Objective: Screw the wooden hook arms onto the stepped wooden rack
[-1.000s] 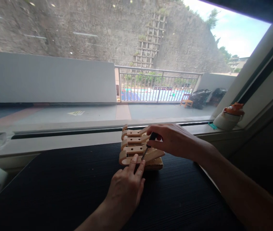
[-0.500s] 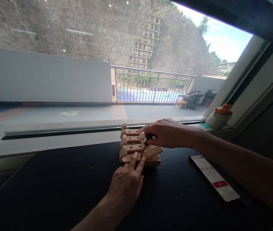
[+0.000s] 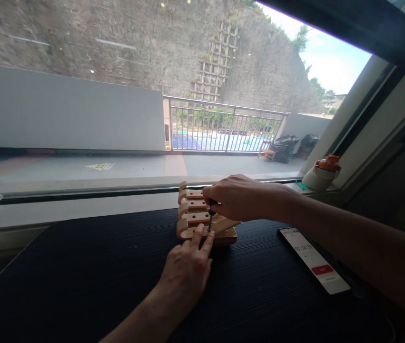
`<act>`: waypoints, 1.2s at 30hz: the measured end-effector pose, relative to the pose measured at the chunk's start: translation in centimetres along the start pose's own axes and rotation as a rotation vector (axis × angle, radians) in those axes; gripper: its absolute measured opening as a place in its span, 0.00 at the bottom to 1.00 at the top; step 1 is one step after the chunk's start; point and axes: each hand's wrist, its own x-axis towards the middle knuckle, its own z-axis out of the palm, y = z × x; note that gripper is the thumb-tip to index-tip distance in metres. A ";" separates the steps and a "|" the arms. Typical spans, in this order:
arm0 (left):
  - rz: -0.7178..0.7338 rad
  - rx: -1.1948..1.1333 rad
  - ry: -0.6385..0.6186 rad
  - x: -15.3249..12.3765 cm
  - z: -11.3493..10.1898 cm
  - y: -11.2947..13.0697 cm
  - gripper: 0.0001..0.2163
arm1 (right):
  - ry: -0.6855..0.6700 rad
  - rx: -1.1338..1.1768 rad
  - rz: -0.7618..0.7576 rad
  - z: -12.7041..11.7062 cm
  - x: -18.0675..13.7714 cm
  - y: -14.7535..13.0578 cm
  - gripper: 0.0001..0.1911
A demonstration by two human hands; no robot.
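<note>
A pale wooden piece (image 3: 183, 228) with several parallel slats, curved at their left ends and dotted with dark holes, rests on the black table near the window. My right hand (image 3: 234, 197) is closed round the dark handle of a screwdriver (image 3: 211, 216). Its shaft points down, nearly upright, to a hole in the nearest slat. My left hand (image 3: 188, 264) lies at the front of the piece, with two fingers stretched out and pressing on that slat either side of the screwdriver tip. The right hand covers the far right part of the piece.
To the right a phone (image 3: 314, 259) lies on the black table (image 3: 91, 276), showing a running timer. A bottle with an orange top (image 3: 321, 174) stands on the window sill (image 3: 91, 208) at the back right. Beyond the glass are a railing (image 3: 227, 128) and a small chair (image 3: 266, 151).
My right hand has moved slightly left, and the screwdriver has gone from leaning right to nearly upright. My left fingers stay on the slat. The view has shifted a little.
</note>
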 end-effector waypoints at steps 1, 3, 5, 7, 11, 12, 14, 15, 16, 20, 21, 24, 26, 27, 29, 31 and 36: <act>-0.003 -0.002 -0.007 0.0 0.0 0.0 0.23 | -0.009 -0.007 0.014 -0.1 0.1 -0.1 0.12; -0.007 -0.006 -0.015 0.0 0.0 0.0 0.23 | -0.023 -0.016 0.043 -0.2 0.2 -0.2 0.11; -0.004 -0.008 -0.015 0.0 0.1 0.0 0.24 | -0.020 -0.015 0.057 -0.3 0.1 0.0 0.11; -0.006 -0.009 -0.013 0.0 0.1 0.0 0.24 | 0.000 0.002 0.056 -0.4 -0.1 0.3 0.13; -0.015 -0.001 -0.015 -0.1 0.1 0.0 0.25 | 0.012 0.027 0.045 -0.5 -0.3 0.5 0.13; -0.016 0.002 -0.019 -0.1 0.1 0.0 0.24 | 0.007 0.025 0.043 -0.5 -0.3 0.5 0.11; -0.019 0.010 -0.028 -0.1 0.1 0.0 0.24 | -0.006 0.023 0.043 -0.5 -0.2 0.3 0.10; -0.021 0.013 -0.035 0.0 0.1 0.0 0.24 | -0.011 0.022 0.043 -0.5 -0.1 0.3 0.10; -0.022 0.014 -0.040 0.0 0.1 0.0 0.24 | -0.011 0.019 0.045 -0.5 0.0 0.2 0.11; -0.018 0.008 -0.070 0.1 -0.1 0.0 0.25 | -0.034 -0.018 0.056 -0.3 0.1 0.5 0.15; -0.019 0.005 -0.073 0.1 -0.1 0.1 0.25 | -0.043 -0.026 0.060 -0.3 0.1 0.6 0.16; -0.024 -0.001 -0.068 0.0 -0.2 0.1 0.25 | -0.067 -0.030 0.073 -0.5 -0.1 0.8 0.17; -0.024 -0.003 -0.065 0.0 -0.2 0.1 0.25 | -0.066 -0.023 0.054 -0.7 -0.2 0.9 0.16; -0.025 -0.004 -0.065 0.1 -0.3 0.1 0.25 | -0.058 -0.018 0.037 -0.8 -0.3 0.9 0.15; -0.027 -0.010 -0.071 0.1 -0.3 0.1 0.25 | -0.041 -0.011 0.004 -0.9 -0.2 0.8 0.13; -0.031 -0.016 -0.077 0.2 -0.4 0.1 0.25 | -0.043 -0.007 -0.002 -0.9 -0.1 0.7 0.12; -0.030 -0.031 -0.064 0.1 -0.5 0.2 0.24 | -0.042 -0.008 0.031 -0.3 0.2 0.5 0.14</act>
